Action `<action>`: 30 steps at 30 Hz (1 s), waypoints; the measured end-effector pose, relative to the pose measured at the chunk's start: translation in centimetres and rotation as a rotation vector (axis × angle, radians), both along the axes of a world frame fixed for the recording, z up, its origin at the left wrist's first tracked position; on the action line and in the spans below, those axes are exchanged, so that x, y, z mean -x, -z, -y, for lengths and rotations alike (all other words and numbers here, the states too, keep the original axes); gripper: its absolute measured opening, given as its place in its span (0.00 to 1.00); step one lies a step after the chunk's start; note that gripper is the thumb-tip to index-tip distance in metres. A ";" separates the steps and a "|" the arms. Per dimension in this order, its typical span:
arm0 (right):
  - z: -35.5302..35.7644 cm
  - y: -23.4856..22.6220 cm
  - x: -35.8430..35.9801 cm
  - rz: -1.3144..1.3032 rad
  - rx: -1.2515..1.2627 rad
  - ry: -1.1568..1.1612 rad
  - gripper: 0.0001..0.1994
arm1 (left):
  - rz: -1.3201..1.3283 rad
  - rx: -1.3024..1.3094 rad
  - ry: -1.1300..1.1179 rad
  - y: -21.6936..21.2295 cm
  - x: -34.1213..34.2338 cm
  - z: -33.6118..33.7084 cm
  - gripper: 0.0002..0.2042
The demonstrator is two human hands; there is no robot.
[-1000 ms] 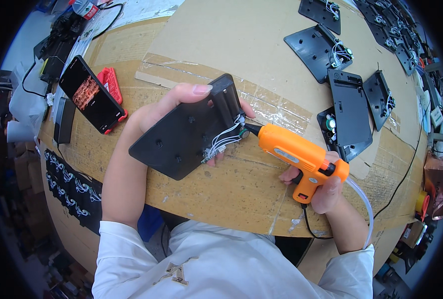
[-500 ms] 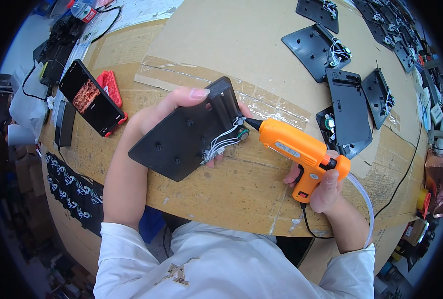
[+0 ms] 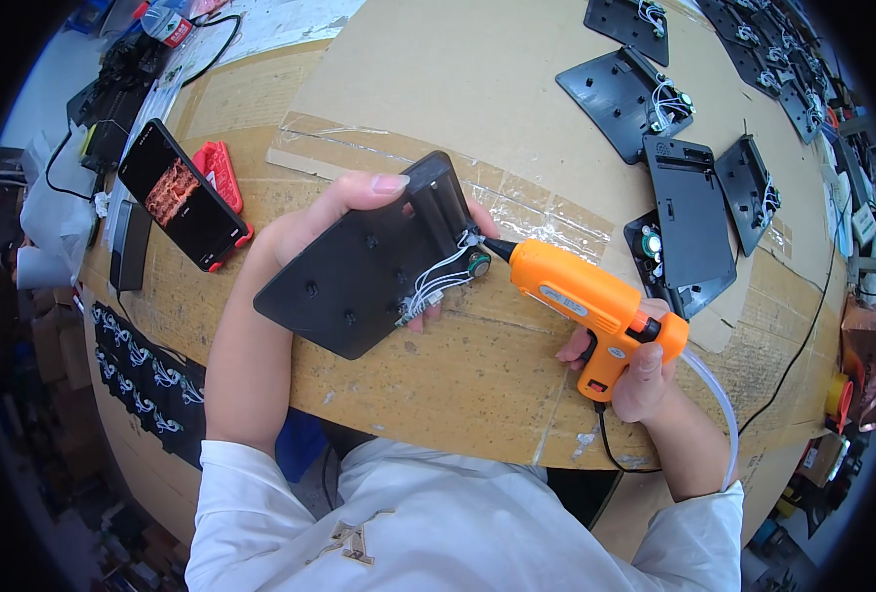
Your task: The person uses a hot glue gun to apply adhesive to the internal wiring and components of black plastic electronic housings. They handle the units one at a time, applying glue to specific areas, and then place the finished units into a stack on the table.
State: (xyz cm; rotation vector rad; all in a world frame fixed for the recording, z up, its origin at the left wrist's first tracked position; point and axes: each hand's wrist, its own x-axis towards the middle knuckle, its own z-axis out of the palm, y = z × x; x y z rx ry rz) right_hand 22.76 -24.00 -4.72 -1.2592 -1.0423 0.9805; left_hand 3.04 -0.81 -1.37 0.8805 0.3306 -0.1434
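Observation:
My left hand (image 3: 320, 219) grips a black plastic housing (image 3: 344, 271) above the table, thumb on its upper edge and fingers behind. White wires (image 3: 431, 281) run across the housing to a small round green-rimmed part (image 3: 478, 264) at its right edge. My right hand (image 3: 645, 380) is wrapped round the handle of an orange hot glue gun (image 3: 581, 286). The gun's dark nozzle points left and meets the housing's right edge by the wire ends; whether it touches is too small to tell. A clear glue stick (image 3: 719, 395) curves out of the gun's back.
A phone (image 3: 183, 195) leans on a red stand (image 3: 219, 178) at the left. More black housings with wires (image 3: 620, 99) lie on a cardboard sheet (image 3: 428, 74) at the right and far right. A black cord (image 3: 604, 434) hangs from the gun. A bottle (image 3: 167, 25) lies far left.
The glue gun has shifted very slightly left, its nozzle staying at the housing's edge. The housing has barely moved in my left hand.

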 end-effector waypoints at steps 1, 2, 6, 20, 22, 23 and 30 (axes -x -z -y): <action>0.0 -0.1 0.0 -0.004 -0.004 0.002 0.38 | 0.011 0.016 -0.001 0.2 0.0 0.1 0.40; 0.0 0.1 -0.1 0.031 -0.013 -0.033 0.38 | 0.020 0.032 0.000 0.2 0.0 0.1 0.40; -0.1 0.2 -1.4 0.178 -0.044 -0.189 0.41 | 0.004 0.047 -0.057 -0.1 0.1 0.2 0.47; 0.0 1.5 -1.4 -0.013 -0.169 -0.181 0.41 | 0.067 0.167 0.037 0.9 0.3 -0.8 0.52; -0.3 1.4 -1.0 -0.038 -0.179 -0.134 0.41 | 0.064 0.159 0.003 0.7 0.2 -0.5 0.52; -0.4 1.2 -0.8 -0.049 -0.182 -0.113 0.41 | 0.051 0.150 -0.006 0.6 0.1 -0.3 0.52; 0.1 0.9 -1.1 0.033 -0.079 -0.115 0.40 | 0.025 0.144 0.053 1.1 -0.4 -1.1 0.52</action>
